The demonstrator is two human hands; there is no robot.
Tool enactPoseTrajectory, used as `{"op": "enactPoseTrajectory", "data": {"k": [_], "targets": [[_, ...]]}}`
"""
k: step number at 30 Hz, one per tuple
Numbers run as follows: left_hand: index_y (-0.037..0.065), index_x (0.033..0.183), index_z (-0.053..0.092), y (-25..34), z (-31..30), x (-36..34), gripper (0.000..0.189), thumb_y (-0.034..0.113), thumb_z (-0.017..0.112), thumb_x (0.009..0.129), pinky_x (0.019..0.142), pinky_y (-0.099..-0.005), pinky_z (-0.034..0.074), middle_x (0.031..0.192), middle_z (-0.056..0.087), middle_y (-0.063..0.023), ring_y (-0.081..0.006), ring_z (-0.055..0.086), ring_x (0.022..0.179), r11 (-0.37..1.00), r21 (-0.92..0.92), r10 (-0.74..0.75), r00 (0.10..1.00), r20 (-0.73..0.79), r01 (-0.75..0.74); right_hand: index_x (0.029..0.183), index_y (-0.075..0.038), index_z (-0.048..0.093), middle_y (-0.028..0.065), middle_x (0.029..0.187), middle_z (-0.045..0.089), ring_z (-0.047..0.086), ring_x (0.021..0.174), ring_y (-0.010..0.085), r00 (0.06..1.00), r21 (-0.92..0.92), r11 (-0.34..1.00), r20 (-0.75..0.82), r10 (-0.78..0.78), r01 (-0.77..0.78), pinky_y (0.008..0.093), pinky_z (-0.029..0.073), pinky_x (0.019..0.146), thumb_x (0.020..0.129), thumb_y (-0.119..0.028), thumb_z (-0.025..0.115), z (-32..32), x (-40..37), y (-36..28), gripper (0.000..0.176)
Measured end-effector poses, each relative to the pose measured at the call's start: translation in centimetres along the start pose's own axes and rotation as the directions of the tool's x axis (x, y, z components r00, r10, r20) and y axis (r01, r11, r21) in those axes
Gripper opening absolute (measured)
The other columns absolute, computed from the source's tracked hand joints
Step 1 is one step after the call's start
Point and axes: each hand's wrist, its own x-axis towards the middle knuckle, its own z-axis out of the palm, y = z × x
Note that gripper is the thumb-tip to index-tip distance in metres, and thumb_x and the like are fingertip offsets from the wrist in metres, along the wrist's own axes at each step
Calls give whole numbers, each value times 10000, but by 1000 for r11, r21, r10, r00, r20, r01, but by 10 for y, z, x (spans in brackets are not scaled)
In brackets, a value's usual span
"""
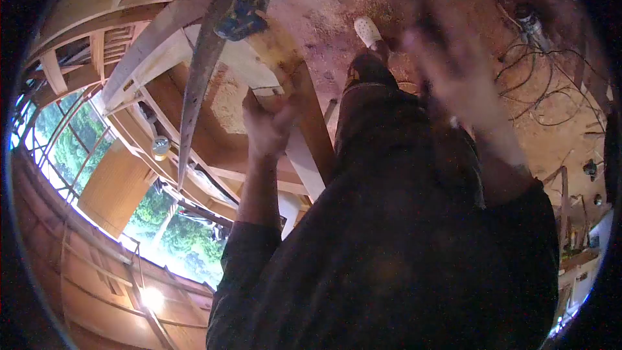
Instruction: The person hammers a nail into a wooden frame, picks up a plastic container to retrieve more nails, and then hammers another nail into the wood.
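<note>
Toward ten o'clock, near the middle of my view, my left hand (269, 126) is against a pale notched wooden beam (304, 165), thumb apart from the curled fingers; I cannot tell whether it grips. At eleven o'clock sits a blue tool (241, 21). My right hand (447, 68), at two o'clock, is too blurred to tell whether it holds anything. Loose cables (548, 54) lie beyond it.

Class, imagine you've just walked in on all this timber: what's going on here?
A person has the left hand at a pale timber, though how firm its grip is can't be told. The right hand is blurred, and whether it holds anything is unclear. A blue object sits beyond the left hand, and a lamp is lit.
</note>
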Motion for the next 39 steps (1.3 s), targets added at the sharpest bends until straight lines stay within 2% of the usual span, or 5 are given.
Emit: {"op": "enactPoseTrajectory", "data": {"k": [10,25,31,35,39], "targets": [[-30,1139,527,-10,-2,2,497,88,742,706,773,-282,517,1033,635,-89,-166,631,872,996,-68,66,998,22,-64,1465,-79,333,126,1114,668,650,816,245,932,211,920,223,285,-331,418,191,1151,921,-144,572,-28,13,-11,598],[-26,1093,550,-1,-2,6,477,132,759,694,765,-289,508,994,637,-84,-162,616,872,970,215,117,993,5,-115,1441,-42,361,67,851,615,586,636,120,834,-260,792,167,-526,552,270,518,605,938,-184,592,26,-15,33,571],[-16,1134,537,-3,2,1,513,121,760,693,756,-289,496,995,623,-65,-145,606,857,995,-51,82,996,21,-80,1428,-135,399,264,1157,599,606,1033,425,927,148,923,183,329,-356,497,487,905,950,-301,516,-16,5,-19,520],[-16,1145,530,5,8,1,521,118,757,697,742,-279,501,996,623,-59,-146,610,851,992,-1,125,992,4,-125,1437,-81,381,173,969,628,654,669,205,803,-317,743,128,-582,589,380,542,718,948,-257,562,26,-23,28,551],[-27,1145,533,-4,3,4,491,94,741,718,730,-269,506,1005,633,-70,-150,621,832,992,-55,116,992,46,-113,1233,-49,543,84,812,616,611,612,126,859,-70,938,385,339,-339,301,501,547,946,-240,578,-16,-2,-5,346]]}}
